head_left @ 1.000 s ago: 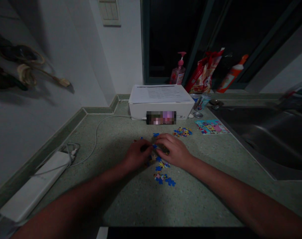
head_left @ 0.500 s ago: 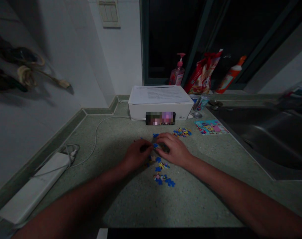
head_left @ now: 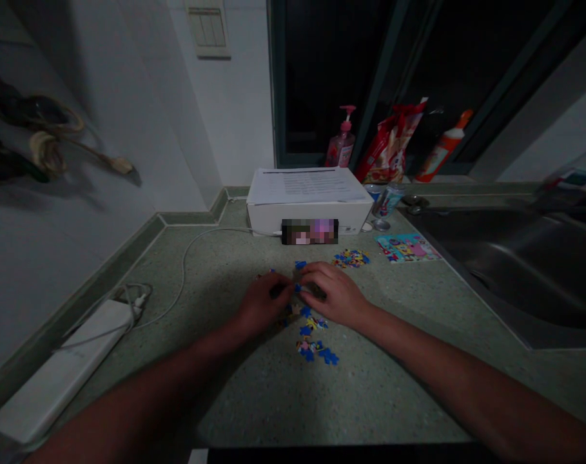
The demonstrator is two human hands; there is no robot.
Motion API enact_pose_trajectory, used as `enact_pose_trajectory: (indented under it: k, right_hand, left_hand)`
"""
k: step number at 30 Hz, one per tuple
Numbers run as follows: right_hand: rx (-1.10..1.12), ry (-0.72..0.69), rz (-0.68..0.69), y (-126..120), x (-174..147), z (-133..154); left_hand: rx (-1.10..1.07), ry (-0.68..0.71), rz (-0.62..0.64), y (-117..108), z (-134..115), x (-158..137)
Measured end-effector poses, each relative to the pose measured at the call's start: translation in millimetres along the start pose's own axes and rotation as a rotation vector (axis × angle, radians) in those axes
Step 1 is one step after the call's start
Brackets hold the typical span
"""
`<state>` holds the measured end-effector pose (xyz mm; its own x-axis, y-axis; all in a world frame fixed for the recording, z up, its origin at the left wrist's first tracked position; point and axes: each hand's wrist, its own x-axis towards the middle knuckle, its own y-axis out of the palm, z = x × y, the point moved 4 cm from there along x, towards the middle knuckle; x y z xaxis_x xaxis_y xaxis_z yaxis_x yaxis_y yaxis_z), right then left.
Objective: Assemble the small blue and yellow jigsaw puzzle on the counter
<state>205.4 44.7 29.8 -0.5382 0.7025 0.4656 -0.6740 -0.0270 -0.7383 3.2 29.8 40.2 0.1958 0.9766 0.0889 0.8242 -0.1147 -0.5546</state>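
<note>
Over the counter, a small blue jigsaw piece shows between my two hands' fingertips. My left hand pinches it from the left, thumb and fingers together. From the other side my right hand closes its thumb and fingers on it. Right below the hands lie loose and joined jigsaw pieces, blue with coloured picture parts. Another blue piece lies just beyond the right fingertips. Some pieces by the left hand are partly hidden. A pile of mixed pieces sits beyond the right hand.
A white box stands at the back, with a phone-like screen leaning on its front. A cable runs to the power strip at left. A colourful picture sheet, cans and a sink are on the right.
The whole view has shifted slightly. Both hands stay together at the blue jigsaw piece, which has turned or dipped a little between the fingertips.
</note>
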Motion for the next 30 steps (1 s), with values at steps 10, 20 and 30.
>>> enact_pose_trajectory:
  k: [10,20,30]
  right_hand:
    - [-0.034,-0.042,-0.007,-1.6,0.2,2.5]
    - [-0.015,-0.087,0.012,-1.5,0.0,4.4]
    - [0.015,-0.051,0.02,-1.7,0.0,2.1]
  left_hand:
    - [-0.034,-0.009,-0.007,2.0,1.4,2.6]
    - [-0.062,-0.009,0.008,5.4,7.6,4.9]
    - [-0.118,-0.014,0.006,3.7,6.5,1.3]
